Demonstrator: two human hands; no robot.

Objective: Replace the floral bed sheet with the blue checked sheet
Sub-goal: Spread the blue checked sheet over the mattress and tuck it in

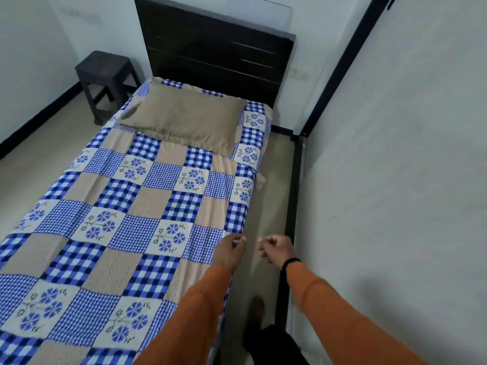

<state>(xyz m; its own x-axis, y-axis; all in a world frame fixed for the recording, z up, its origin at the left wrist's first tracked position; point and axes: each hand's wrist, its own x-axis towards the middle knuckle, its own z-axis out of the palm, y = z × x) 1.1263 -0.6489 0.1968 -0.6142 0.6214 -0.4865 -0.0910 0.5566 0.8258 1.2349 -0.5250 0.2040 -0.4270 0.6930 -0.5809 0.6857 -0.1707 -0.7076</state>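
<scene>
1. White walls (pixel 395 127) enclose our narrow bed, with a dark headboard (pixel 216 48) and a dark stool (pixel 105 75) beside it.
2. Our blue checked sheet (pixel 118 219) covers the mattress; a tan pillow (pixel 184 119) lies at its head.
3. Our left hand (pixel 230 250) pinches the sheet's right edge.
4. Our right hand (pixel 278 250) hovers just beside it, fingers curled and holding nothing.
</scene>
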